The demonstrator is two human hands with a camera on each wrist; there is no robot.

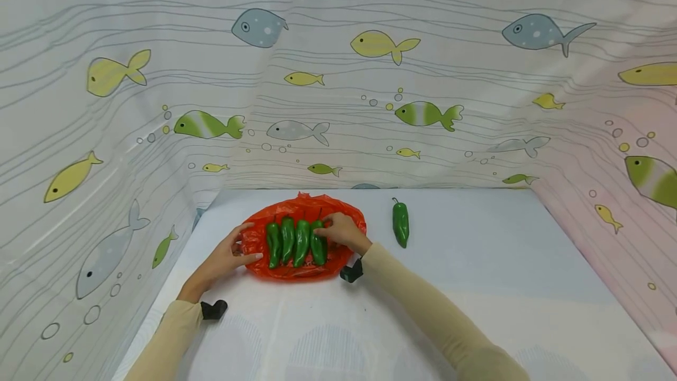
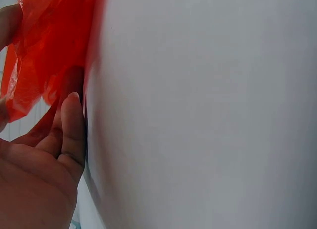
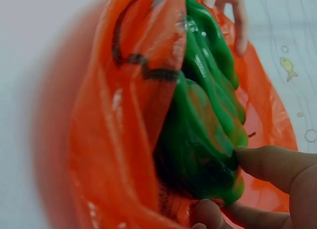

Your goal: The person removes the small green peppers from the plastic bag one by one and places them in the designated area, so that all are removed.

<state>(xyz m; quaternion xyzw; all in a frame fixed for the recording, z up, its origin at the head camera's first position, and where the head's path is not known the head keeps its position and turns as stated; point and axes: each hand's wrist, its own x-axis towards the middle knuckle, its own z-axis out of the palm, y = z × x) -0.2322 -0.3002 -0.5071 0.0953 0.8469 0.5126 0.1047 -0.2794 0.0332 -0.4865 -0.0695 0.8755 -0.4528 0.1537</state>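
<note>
Several green peppers (image 1: 302, 243) lie side by side on a red plastic bag (image 1: 296, 275), stems toward the back wall. The right hand (image 1: 342, 231) pinches the rightmost pepper (image 1: 318, 246) near its stem end; in the right wrist view, thumb and fingers of that hand (image 3: 277, 189) hold the pepper's end (image 3: 203, 155). At the bag's left edge is the left hand (image 1: 222, 258), fingers spread and thumb toward the peppers. The left wrist view has its palm (image 2: 44, 169) facing up, fingers against the red plastic (image 2: 54, 41).
A single green pepper (image 1: 401, 224) lies on the white table (image 1: 476, 263) to the right of the bag. Fish-patterned sheeting (image 1: 338, 93) rises behind the table and on both sides. Both sleeves reach in from the front edge.
</note>
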